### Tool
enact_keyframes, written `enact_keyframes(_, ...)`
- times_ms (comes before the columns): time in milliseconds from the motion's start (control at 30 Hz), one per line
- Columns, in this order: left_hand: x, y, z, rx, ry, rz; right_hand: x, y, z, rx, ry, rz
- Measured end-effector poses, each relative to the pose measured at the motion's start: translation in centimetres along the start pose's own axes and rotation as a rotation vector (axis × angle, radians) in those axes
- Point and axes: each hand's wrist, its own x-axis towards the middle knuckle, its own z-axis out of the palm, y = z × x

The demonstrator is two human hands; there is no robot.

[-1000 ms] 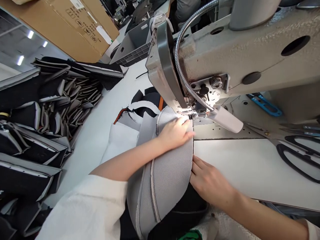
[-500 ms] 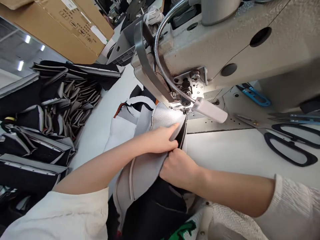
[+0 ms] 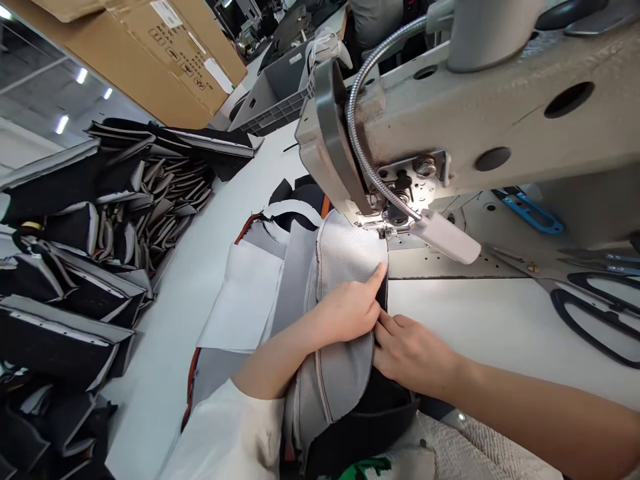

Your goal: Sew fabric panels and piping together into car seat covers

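Observation:
A sewn piece of light grey mesh fabric (image 3: pixel 345 380) with black fabric (image 3: pixel 360 433) beneath it lies under the needle area of a sewing machine (image 3: pixel 390 213). My left hand (image 3: pixel 350 312) rests on the grey fabric, index finger stretched along its right edge just below the presser foot, the other fingers curled at that edge. Close against it, my right hand (image 3: pixel 417 353) pinches the same edge, where grey meets black; its fingertips are partly hidden. A white lining panel (image 3: pixel 245 293) and grey parts with orange-brown trim spread out to the left.
Black and grey sewn pieces (image 3: pixel 65 333) are heaped on the left. A cardboard box (image 3: pixel 165 60) and a grey crate (image 3: pixel 275 87) stand behind. Black-handled scissors (image 3: pixel 585 313) and blue thread snips (image 3: pixel 530 210) lie right. A lamp (image 3: pixel 447 237) hangs by the needle.
The grey fabric now lies flatter, its edge closed over the black layer and zipper seen before. My right hand has loosened from a fist to a pinch. The view has shifted slightly.

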Motion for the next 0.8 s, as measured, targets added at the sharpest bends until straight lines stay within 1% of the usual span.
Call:
enact_keyframes(167,1.4,-0.5,-0.9,0.110,0.015,-0.004,0.3,1.2,0.5,-0.010,0.028,0.070)
enact_keyframes(333,2.4,-1.6,-1.9,0.144,-0.001,0.014,1.0,1.8,0.9,-0.003,0.021,0.113)
enact_keyframes(433,2.7,-1.7,-2.2,0.171,-0.012,0.027,1.2,1.8,0.8,0.013,0.003,0.125)
enact_keyframes(533,3.1,-1.6,-2.5,0.200,-0.037,0.010,1.3,2.1,0.9,0.024,-0.005,0.153)
enact_keyframes(600,3.5,-1.7,-2.9,0.205,-0.047,0.013,1.4,2.5,1.1,0.031,-0.006,0.180)
enact_keyframes(667,3.9,-2.0,-3.4,0.187,-0.036,0.047,1.5,3.1,1.5,0.026,-0.007,0.192)
enact_keyframes(800,3.9,-2.7,-3.9,0.108,-0.016,0.111,1.6,4.3,1.7,0.015,-0.016,0.138)
